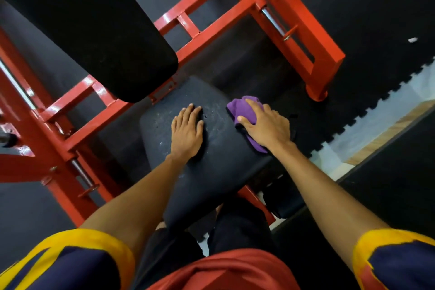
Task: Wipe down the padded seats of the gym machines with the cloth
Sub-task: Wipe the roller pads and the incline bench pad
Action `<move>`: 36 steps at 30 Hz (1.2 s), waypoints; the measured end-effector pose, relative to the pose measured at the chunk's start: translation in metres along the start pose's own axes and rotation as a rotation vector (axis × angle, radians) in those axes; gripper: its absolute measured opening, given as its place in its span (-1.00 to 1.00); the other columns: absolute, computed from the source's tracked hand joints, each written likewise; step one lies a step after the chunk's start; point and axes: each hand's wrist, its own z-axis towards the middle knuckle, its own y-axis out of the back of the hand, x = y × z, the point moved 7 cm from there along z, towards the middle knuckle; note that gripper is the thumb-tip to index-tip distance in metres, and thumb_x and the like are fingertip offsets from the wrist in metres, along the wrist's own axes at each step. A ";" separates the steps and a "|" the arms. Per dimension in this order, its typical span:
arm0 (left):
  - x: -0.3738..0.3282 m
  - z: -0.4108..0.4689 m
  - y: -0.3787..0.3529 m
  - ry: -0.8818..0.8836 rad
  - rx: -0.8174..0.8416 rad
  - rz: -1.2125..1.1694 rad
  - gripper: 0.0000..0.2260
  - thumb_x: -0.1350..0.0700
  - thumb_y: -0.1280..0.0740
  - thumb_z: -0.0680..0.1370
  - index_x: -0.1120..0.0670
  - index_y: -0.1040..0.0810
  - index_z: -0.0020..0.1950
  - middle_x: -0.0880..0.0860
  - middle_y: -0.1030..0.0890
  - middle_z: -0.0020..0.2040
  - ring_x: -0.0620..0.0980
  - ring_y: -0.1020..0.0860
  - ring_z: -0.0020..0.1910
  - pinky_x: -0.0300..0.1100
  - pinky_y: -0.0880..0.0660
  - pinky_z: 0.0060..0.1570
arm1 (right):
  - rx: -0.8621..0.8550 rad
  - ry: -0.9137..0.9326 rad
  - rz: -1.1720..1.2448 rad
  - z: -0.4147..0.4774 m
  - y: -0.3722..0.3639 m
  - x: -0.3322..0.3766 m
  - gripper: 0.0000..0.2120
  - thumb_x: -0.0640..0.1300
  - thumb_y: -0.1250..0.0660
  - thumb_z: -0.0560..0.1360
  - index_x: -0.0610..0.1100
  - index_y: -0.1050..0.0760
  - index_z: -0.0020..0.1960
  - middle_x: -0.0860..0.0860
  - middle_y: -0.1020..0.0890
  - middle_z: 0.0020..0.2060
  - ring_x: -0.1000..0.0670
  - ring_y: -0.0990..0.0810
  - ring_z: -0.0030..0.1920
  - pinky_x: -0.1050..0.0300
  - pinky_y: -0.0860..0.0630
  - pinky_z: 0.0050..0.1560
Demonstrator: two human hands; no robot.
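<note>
Floor point(376, 7): black matting with a toothed edge at the right, meeting a pale strip.
Frame point(211, 28): red steel bars that run under and on both sides of the pads, with silver pins and bolts at the joints.
Back pad point(94, 19): long, black and round-ended, reaching in from the upper left; its tip lies just above the seat's far edge.
Seat point(223, 160): black pad in the middle, dusted with pale specks on the half under the left hand.
Person: stands at the near end of the seat, both bare forearms stretched out over it; dark sleeves point(70, 261) with yellow cuffs at the bottom corners.
Left hand point(187, 130): palm down, flat on the middle of the seat, fingers straight and close together, holding nothing.
Right hand point(266, 125): palm down on the cloth at the seat's right edge, thumb spread wide, fingers laid over the top, pressing it down.
Cloth point(244, 112): purple and bunched, on the seat's right edge under the right hand; folds show past the fingertips and by the wrist.
</note>
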 end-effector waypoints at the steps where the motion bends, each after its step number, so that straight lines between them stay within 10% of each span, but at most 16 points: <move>1: 0.009 -0.003 0.000 -0.001 0.013 0.005 -0.55 -0.06 -0.03 0.72 -0.05 -0.18 0.63 -0.03 -0.13 0.65 -0.02 -0.02 0.63 0.01 0.10 0.60 | -0.023 0.014 -0.023 0.004 -0.003 0.010 -0.40 0.36 -0.09 0.62 0.21 -0.15 0.61 -0.12 -0.42 0.45 -0.25 -0.47 0.36 -0.16 -0.40 0.29; 6: 0.030 -0.020 -0.005 0.016 0.030 -0.005 -0.51 -0.11 0.01 0.73 -0.09 -0.05 0.66 -0.06 0.01 0.67 -0.10 0.12 0.63 -0.04 0.22 0.60 | -0.107 0.179 -0.142 0.002 -0.034 0.082 -0.49 0.19 -0.13 0.68 0.18 -0.22 0.61 -0.11 -0.19 0.63 -0.22 -0.15 0.61 -0.32 -0.07 0.53; 11: 0.033 -0.023 -0.006 0.035 0.018 -0.038 -0.51 -0.13 0.03 0.73 -0.09 -0.02 0.66 -0.07 0.04 0.66 -0.12 0.15 0.63 -0.05 0.24 0.59 | -0.083 0.435 -0.210 -0.055 -0.042 0.074 -0.45 0.26 -0.22 0.61 0.22 -0.28 0.58 -0.06 -0.31 0.58 -0.18 -0.28 0.57 -0.19 -0.22 0.53; 18: 0.037 -0.029 -0.002 0.058 -0.009 -0.098 -0.51 -0.09 0.02 0.73 -0.04 -0.06 0.66 -0.04 0.00 0.67 -0.11 0.11 0.63 -0.08 0.23 0.59 | -0.003 0.072 -0.087 0.019 -0.021 0.075 -0.34 0.32 -0.21 0.59 0.23 -0.11 0.62 -0.02 -0.07 0.66 -0.24 -0.11 0.61 -0.24 0.02 0.59; 26: 0.061 -0.058 0.004 0.163 -0.103 -0.214 -0.52 0.06 -0.09 0.72 0.11 -0.16 0.64 0.07 -0.11 0.65 -0.02 -0.01 0.64 -0.09 0.14 0.61 | -0.066 0.369 -0.296 -0.068 -0.053 0.113 -0.38 0.37 -0.20 0.56 0.26 -0.25 0.58 -0.02 -0.20 0.63 -0.29 -0.39 0.44 -0.21 -0.33 0.37; 31: 0.075 -0.085 0.004 0.269 -0.161 -0.197 -0.51 0.02 -0.09 0.72 0.10 -0.16 0.64 0.06 -0.11 0.65 -0.02 -0.01 0.64 -0.08 0.14 0.61 | -0.093 0.302 -0.329 -0.001 -0.027 0.102 -0.28 0.45 -0.18 0.50 0.23 -0.21 0.59 -0.01 -0.05 0.66 -0.33 -0.02 0.61 -0.43 0.03 0.51; 36: 0.084 -0.103 0.002 0.401 -0.179 -0.221 -0.49 -0.01 -0.06 0.72 0.08 -0.10 0.66 0.06 -0.05 0.66 0.00 0.03 0.64 -0.07 0.14 0.61 | -0.019 0.360 -0.252 -0.021 -0.072 0.157 -0.37 0.31 -0.07 0.64 0.15 -0.08 0.65 -0.01 -0.03 0.67 -0.32 -0.14 0.59 -0.30 0.04 0.59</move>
